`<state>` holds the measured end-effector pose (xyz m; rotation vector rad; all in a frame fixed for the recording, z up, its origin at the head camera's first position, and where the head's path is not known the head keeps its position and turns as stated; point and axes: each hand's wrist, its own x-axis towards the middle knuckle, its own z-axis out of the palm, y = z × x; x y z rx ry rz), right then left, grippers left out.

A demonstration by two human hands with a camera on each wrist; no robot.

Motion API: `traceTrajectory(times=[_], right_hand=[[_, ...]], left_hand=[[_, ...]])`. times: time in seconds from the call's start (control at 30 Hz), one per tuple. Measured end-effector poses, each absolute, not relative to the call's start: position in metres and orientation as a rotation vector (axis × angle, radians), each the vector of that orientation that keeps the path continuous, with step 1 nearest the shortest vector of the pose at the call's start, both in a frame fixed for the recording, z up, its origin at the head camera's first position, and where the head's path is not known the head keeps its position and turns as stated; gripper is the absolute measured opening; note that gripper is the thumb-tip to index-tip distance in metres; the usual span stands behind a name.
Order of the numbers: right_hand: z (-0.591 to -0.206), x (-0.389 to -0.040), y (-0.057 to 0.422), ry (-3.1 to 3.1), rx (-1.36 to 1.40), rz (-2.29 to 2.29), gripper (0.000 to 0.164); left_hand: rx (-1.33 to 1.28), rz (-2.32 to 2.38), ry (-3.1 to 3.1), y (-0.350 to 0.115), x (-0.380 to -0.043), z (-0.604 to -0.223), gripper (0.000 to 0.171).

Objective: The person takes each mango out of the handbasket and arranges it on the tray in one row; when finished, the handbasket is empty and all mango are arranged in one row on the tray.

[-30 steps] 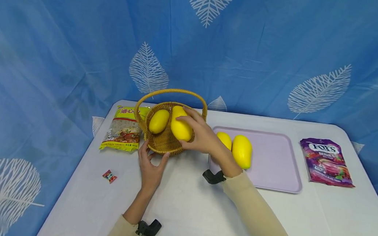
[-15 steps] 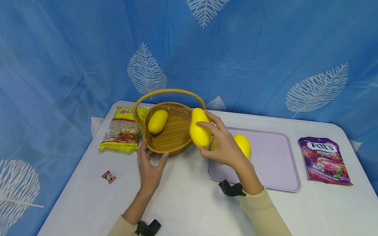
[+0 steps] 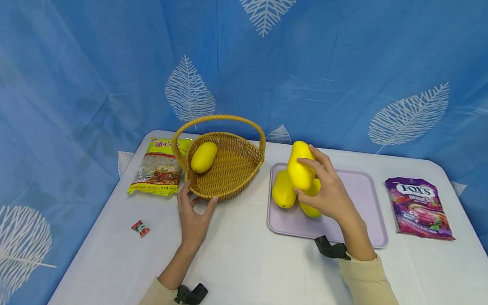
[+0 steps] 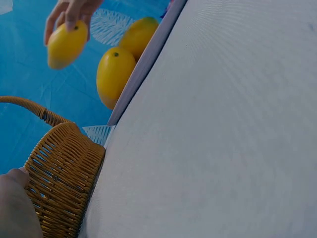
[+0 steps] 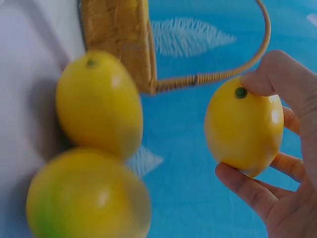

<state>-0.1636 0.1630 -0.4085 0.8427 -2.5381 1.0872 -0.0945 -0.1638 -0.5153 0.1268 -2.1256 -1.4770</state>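
Observation:
My right hand grips a yellow mango above the tray's left part, thumb and fingers around its sides. In the right wrist view the held mango shows a green stem spot near the thumb. Two more mangoes, one at the left and one partly hidden behind the hand, lie on the pale purple tray. My left hand rests with spread fingers and thumb against the near wall of a wicker basket. Inside that basket, at its left, lies another mango.
Left of the basket lies a food bag with yellow edges. A small wrapped candy sits nearer the front. A purple Fox's candy bag is right of the tray. The basket's tall handle arches above its bowl. A blue curtain hangs behind.
My right hand has carried the mango rightward out of the basket, past its rim, to above the tray. My left hand and the basket stay where they were.

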Motion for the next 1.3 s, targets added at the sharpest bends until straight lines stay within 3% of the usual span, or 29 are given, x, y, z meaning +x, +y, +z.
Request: traceTrajectory(times=[0.57,1.3], right_hand=[[-0.443,-0.149,0.24,-2.725,0.598,0.945,0.074],[-0.471,-0.137,0.256,-2.863,0.626,0.954,0.072]], left_hand=[[0.138,-1.483,-2.124,-0.164,-0.094,-0.517,0.08],[0.155,-1.483,-2.126,-0.164,-0.095,-0.517,0.079]])
